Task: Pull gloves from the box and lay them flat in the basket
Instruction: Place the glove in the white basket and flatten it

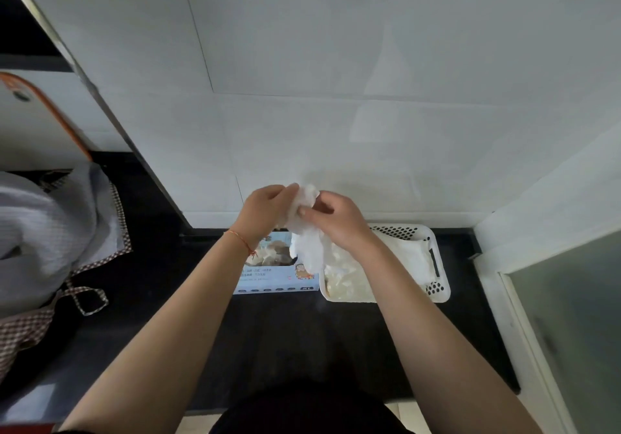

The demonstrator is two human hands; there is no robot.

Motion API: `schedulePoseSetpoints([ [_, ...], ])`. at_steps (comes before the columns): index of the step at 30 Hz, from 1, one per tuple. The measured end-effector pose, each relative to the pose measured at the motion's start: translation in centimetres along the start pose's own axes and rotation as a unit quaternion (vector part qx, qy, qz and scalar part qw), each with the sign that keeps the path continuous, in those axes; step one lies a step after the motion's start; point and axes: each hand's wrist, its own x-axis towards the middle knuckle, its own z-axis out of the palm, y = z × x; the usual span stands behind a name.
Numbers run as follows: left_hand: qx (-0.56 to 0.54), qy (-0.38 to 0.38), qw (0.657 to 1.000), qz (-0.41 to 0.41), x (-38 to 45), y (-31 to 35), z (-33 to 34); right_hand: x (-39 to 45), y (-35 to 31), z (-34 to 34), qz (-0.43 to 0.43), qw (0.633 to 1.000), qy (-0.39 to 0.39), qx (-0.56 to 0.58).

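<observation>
- The glove (304,228) is up in the air between both hands, above the gap where the box meets the basket; it is thin, translucent white film, crumpled at the top and hanging loose below.
- Its long axis runs roughly top to bottom in the view, bunched upper end at the fingers, free lower end dangling toward the near left corner of the basket.
- The left hand (265,210) grips the upper left edge, its fingers curled round the film; the right hand (336,220) pinches the right side with thumb and fingers pressed together on it.
- The basket (440,285) lies down and to the right of the glove, on the right hand's side, so that hand is the nearer one for the laying down; my guess is the glove first needs spreading out, since it is still wrinkled.
- The basket is white plastic, rectangular, with perforated walls, and already holds pale flattened gloves (349,275).
- The box (275,279) just beside it on the left is light blue cardboard with printed figures; crumpled film shows in its top opening.
- Both stand on a dark, glossy desk (285,332) against a white tiled wall (336,63).
- A grey cloth (50,232) with checked trim lies well apart to the left.
</observation>
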Motion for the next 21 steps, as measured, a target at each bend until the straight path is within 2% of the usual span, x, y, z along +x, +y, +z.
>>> schedulePoseSetpoints([
  [3,-0.049,-0.089,0.995,0.017,-0.7,0.5,-0.6,-0.3,-0.8,-0.7,0.004,0.999,0.025,0.023],
  [5,-0.024,-0.117,0.993,0.021,-1.1,0.5,-0.4,-0.2,-1.0,-1.1,0.006,0.998,0.052,0.027],
  [7,-0.003,-0.086,0.996,0.015,-1.1,0.3,-0.1,-0.1,-1.0,-1.3,0.011,0.996,0.067,0.053],
  [11,-0.066,0.018,0.998,-0.011,-1.0,0.4,-0.3,-0.2,-0.6,-2.0,0.034,0.99,0.095,0.1],
  [14,-0.038,0.053,0.998,0.025,-0.9,0.3,-0.8,-0.3,-0.6,-2.6,0.029,0.987,0.127,0.096],
  [16,0.052,0.013,0.997,0.06,-1.0,0.5,-1.5,-0.2,-0.6,-2.9,0.036,0.983,0.145,0.105],
  [19,0.189,-0.134,0.972,0.038,-1.3,1.0,-2.0,-0.3,-1.3,-3.4,0.027,0.984,0.147,0.092],
  [20,0.19,-0.138,0.972,0.032,-1.3,1.2,-1.7,-0.4,-1.7,-3.5,0.017,0.988,0.138,0.072],
  [21,0.172,-0.106,0.979,0.041,-1.4,1.4,-1.4,-0.5,-2.0,-3.5,0.005,0.991,0.123,0.041],
])
